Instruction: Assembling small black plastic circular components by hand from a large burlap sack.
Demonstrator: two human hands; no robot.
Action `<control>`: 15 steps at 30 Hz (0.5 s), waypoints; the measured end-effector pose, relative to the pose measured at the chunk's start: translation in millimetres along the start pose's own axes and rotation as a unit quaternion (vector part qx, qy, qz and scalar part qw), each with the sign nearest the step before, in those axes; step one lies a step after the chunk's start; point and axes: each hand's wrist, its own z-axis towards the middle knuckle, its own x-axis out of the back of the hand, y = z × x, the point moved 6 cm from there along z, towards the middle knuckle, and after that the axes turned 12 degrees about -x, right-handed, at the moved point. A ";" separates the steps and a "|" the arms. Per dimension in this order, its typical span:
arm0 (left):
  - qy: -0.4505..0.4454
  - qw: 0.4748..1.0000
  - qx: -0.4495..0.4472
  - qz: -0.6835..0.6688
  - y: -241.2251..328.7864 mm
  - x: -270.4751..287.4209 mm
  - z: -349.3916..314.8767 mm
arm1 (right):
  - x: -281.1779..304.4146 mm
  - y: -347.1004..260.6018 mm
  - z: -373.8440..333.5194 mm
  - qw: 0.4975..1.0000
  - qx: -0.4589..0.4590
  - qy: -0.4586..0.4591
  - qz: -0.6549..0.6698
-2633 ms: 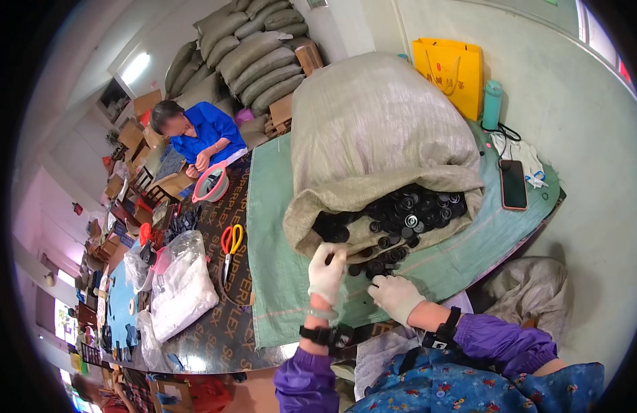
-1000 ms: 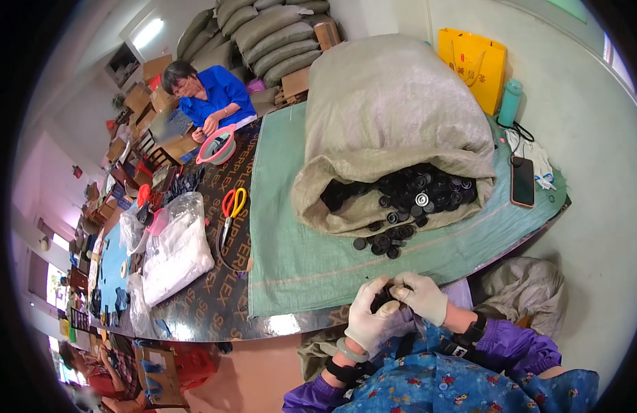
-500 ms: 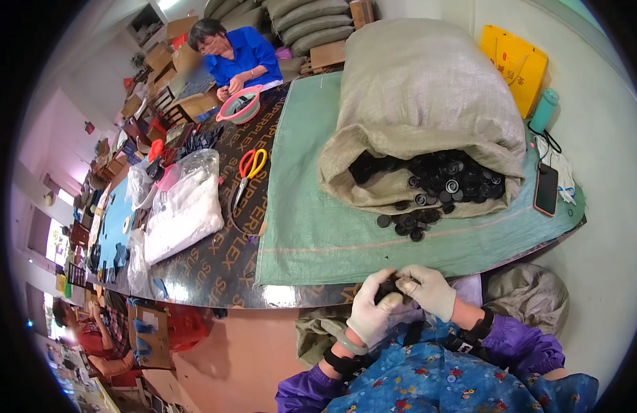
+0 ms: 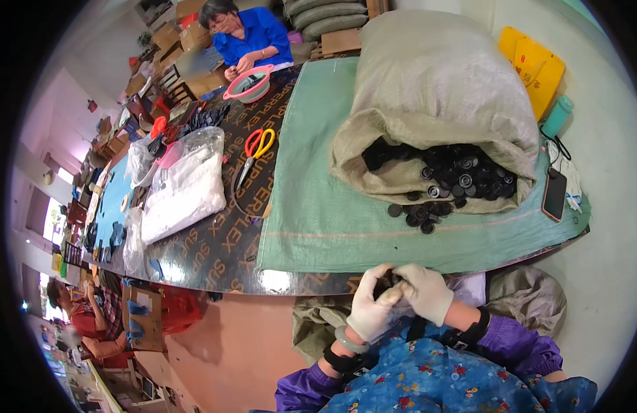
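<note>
Both my hands wear white gloves and meet just in front of the table's near edge. My left hand point(image 4: 373, 304) is closed around a small black part point(image 4: 384, 283), mostly hidden by the fingers. Against it presses my right hand point(image 4: 426, 294), its fingertips bent onto the same part. Beyond them an open woven sack point(image 4: 442, 76) lies on its side, its mouth full of black round plastic caps point(image 4: 470, 172). Several loose caps point(image 4: 420, 219) have spilled onto the green woven sheet point(image 4: 305, 206).
Left of the sheet lie scissors point(image 4: 253, 155) with red and yellow handles and a clear bag point(image 4: 188, 189) of white material. A phone point(image 4: 555, 194), a teal bottle point(image 4: 558, 115) and a yellow bag point(image 4: 532, 72) are at the right. Across the table a person in blue point(image 4: 253, 38) works over a pink-rimmed basket point(image 4: 249, 84).
The view has shifted slightly, so the table and sack sit a little higher and further right. My right hand's fingers have folded further over the black part; both hands stay together.
</note>
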 end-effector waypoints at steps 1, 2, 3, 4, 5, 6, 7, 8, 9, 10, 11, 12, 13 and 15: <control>-0.016 0.986 -0.091 0.135 6.2 1.6 1.2 | -9.7 16.3 1.8 0.982 -0.145 -0.103 0.064; -0.032 0.946 -0.178 0.268 13.8 -1.6 0.3 | -7.6 14.0 2.0 0.984 -0.136 -0.090 0.069; 0.027 0.999 -0.010 -0.023 5.6 -4.5 -3.3 | -8.0 12.3 1.9 0.986 -0.125 -0.078 0.079; 0.028 0.990 0.090 -0.105 -3.8 2.8 -7.2 | -8.1 8.7 1.5 0.987 -0.115 -0.066 0.088; 0.033 0.987 0.089 -0.127 -2.2 4.8 -7.3 | -4.9 -6.5 0.5 0.996 -0.052 -0.016 0.070; 0.037 0.984 0.088 -0.151 -0.6 6.2 -8.5 | -12.1 -3.8 0.7 0.994 -0.068 -0.033 0.078; 0.025 1.000 0.008 -0.007 4.5 12.9 -7.7 | -20.3 0.5 1.7 0.991 -0.085 -0.050 0.086; 0.010 0.988 -0.071 0.139 6.4 17.6 -8.6 | -26.3 3.6 3.1 0.988 -0.102 -0.067 0.093; -0.007 0.949 -0.145 0.279 11.7 18.7 -11.3 | -28.4 5.2 8.2 0.980 -0.097 -0.119 0.124; -0.044 0.927 -0.167 0.334 23.7 11.9 -12.3 | -35.9 19.0 11.1 0.935 -0.228 -0.229 0.145; -0.052 0.951 -0.132 0.273 17.4 19.6 -17.0 | -34.9 13.7 10.7 0.928 -0.231 -0.241 0.163; -0.061 0.971 -0.097 0.212 12.0 30.1 -21.6 | -30.9 6.8 8.4 0.922 -0.234 -0.250 0.182; -0.031 0.998 0.044 0.045 0.4 48.3 -26.8 | -23.5 4.0 9.0 0.925 -0.221 -0.225 0.212; 0.094 0.990 0.076 -0.066 12.2 87.8 -47.3 | -4.8 2.8 8.4 0.927 -0.192 -0.175 0.269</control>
